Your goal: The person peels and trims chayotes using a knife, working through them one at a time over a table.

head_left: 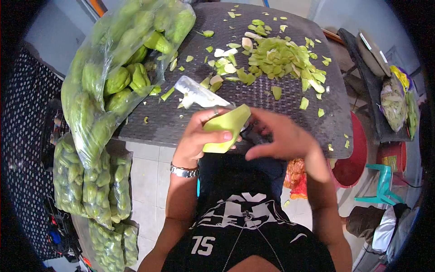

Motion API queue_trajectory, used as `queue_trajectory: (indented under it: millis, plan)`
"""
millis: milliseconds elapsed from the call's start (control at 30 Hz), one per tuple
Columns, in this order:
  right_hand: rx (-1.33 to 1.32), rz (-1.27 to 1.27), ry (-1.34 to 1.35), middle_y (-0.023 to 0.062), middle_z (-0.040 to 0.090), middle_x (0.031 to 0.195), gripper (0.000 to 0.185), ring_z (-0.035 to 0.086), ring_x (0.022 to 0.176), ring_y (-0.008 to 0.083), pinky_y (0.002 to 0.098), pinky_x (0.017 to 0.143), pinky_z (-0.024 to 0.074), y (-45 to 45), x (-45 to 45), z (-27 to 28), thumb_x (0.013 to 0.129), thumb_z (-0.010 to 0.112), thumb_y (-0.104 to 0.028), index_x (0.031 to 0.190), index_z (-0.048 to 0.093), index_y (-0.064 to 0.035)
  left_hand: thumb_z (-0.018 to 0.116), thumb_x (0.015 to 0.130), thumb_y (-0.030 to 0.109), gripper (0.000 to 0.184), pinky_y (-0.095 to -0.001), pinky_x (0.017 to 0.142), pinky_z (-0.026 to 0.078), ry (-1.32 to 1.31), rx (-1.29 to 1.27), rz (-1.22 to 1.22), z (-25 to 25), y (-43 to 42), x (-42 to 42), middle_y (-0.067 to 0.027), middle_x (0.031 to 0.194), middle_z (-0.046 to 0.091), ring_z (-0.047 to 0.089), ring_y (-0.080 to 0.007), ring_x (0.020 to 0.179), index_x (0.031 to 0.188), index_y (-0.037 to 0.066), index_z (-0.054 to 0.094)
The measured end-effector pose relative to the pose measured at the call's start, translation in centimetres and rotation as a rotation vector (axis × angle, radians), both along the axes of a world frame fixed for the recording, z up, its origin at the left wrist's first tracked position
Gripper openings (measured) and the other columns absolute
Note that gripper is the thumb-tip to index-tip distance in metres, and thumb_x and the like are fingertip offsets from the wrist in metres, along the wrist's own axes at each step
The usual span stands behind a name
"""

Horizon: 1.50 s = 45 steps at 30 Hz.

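My left hand (199, 133) is wrapped round a pale green peeled chayote (229, 124) with flat-cut sides, held above the near table edge. Just right of it is my right hand (283, 133), its thumb stretched out and its other fingers curled about a dark handle, partly hidden behind the chayote. A knife (199, 93) with a broad, white-smeared blade reaches out to the left beyond my hands, over the table. The join between blade and handle is hidden. A heap of green peelings (281, 56) lies farther back on the table.
A dark woven table (190, 118) bears scattered peel scraps. A large clear bag of unpeeled chayotes (120, 81) lies at the left, and several more full bags (86, 186) stand below. On the right are a red tub (351, 156) and a teal stool (383, 186).
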State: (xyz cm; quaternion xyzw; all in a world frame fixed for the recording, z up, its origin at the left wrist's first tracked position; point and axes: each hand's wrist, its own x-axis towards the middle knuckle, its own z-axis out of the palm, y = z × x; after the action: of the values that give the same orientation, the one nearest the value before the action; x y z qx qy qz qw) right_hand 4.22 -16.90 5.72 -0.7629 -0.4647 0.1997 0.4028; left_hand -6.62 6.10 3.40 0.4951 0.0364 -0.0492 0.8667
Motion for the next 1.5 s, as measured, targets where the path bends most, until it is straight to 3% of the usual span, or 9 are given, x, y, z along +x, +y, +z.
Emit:
queue_trajectory:
  millis: [167,267,433,667,800,933,1133,1300,1500]
  plan:
    - [-0.159,-0.455,0.025,0.0112,0.069,0.102,0.062,0.067,0.091,0.0171,0.0321,0.082,0.0526,-1.0,-4.3,-0.7,0.082,0.086,-0.024,0.130,0.057,0.0005,0.073,0.084,0.014,0.051,-0.0408,0.078,0.065,0.005,-0.069,-0.015,-0.2,-1.9,1.7,-0.0194,0.106,0.071,0.075,-0.0295,0.093,0.128,-0.009,0.059]
    - [-0.028,-0.617,0.022,0.0169,0.073,0.096,0.049,0.073,0.085,0.0274,0.0408,0.077,0.0554,-3.2,-4.1,-1.2,0.089,0.079,-0.024,0.127,0.058,-0.0013,0.069,0.089,0.021,0.049,-0.0435,0.084,0.063,0.067,-0.333,0.037,-0.3,-2.2,1.5,-0.0191,0.110,0.069,0.073,-0.0306,0.095,0.127,-0.007,0.059]
    - [0.588,-0.567,0.463,-0.0013,0.054,0.071,0.035,0.051,0.058,0.0068,0.0235,0.053,0.0405,-6.0,-4.4,-0.6,0.093,0.070,-0.012,0.124,0.060,0.0006,0.066,0.095,0.031,0.041,-0.0424,0.086,0.060,0.099,-0.480,0.236,-1.5,-2.6,2.3,-0.0140,0.103,0.069,0.071,-0.0276,0.092,0.120,0.000,0.060]
    - [0.254,-0.777,0.651,-0.0034,0.050,0.067,0.032,0.043,0.049,0.0064,0.0248,0.044,0.0343,-4.8,-5.5,-0.5,0.105,0.062,-0.022,0.132,0.057,-0.0059,0.063,0.099,0.049,0.051,-0.0461,0.085,0.059,0.157,-0.400,0.331,-0.9,-4.7,3.5,-0.0121,0.107,0.068,0.069,-0.0315,0.091,0.121,0.003,0.061]
    - [0.453,-0.659,0.499,-0.0023,0.056,0.069,0.035,0.048,0.050,0.0072,0.0253,0.045,0.0395,-3.9,-6.4,-2.0,0.105,0.060,-0.020,0.136,0.055,-0.0052,0.063,0.098,0.032,0.039,-0.0490,0.090,0.057,0.168,-0.576,0.263,-1.6,-4.7,3.8,-0.0172,0.110,0.067,0.067,-0.0337,0.095,0.123,0.002,0.059]
    - [0.190,-0.655,0.461,0.0046,0.068,0.090,0.041,0.053,0.053,0.0067,0.0253,0.046,0.0421,-3.6,-7.1,-1.3,0.104,0.062,-0.020,0.140,0.054,-0.0033,0.060,0.097,0.027,0.034,-0.0483,0.089,0.058,0.226,-0.614,0.308,-1.4,-5.2,4.0,-0.0185,0.109,0.067,0.067,-0.0340,0.095,0.123,0.004,0.059]
    - [0.226,-0.503,0.270,0.0167,0.065,0.102,0.059,0.066,0.093,0.0239,0.0385,0.091,0.0515,-3.2,-9.1,-2.2,0.107,0.055,-0.038,0.154,0.042,-0.0060,0.060,0.099,0.028,0.029,-0.0468,0.085,0.057,0.174,-0.643,0.243,-2.7,-5.3,4.8,-0.0165,0.102,0.067,0.067,-0.0328,0.095,0.119,0.007,0.059]
    - [0.251,-0.401,0.251,0.0193,0.065,0.110,0.063,0.067,0.094,0.0267,0.0376,0.090,0.0518,-2.9,-9.3,-2.5,0.107,0.055,-0.038,0.157,0.037,-0.0051,0.063,0.100,0.033,0.028,-0.0431,0.080,0.058,0.198,-0.460,0.339,-2.1,-6.8,5.0,-0.0121,0.096,0.069,0.069,-0.0299,0.087,0.111,0.008,0.061]
    - [0.205,-0.419,-0.289,0.0218,0.064,0.111,0.071,0.069,0.091,0.0392,0.0448,0.079,0.0569,-2.5,-8.3,-2.5,0.102,0.060,-0.046,0.158,0.037,-0.0086,0.066,0.098,0.040,0.027,-0.0409,0.074,0.058,0.238,-0.544,0.230,-3.0,-6.7,4.9,-0.0070,0.088,0.071,0.071,-0.0248,0.082,0.100,0.013,0.064]
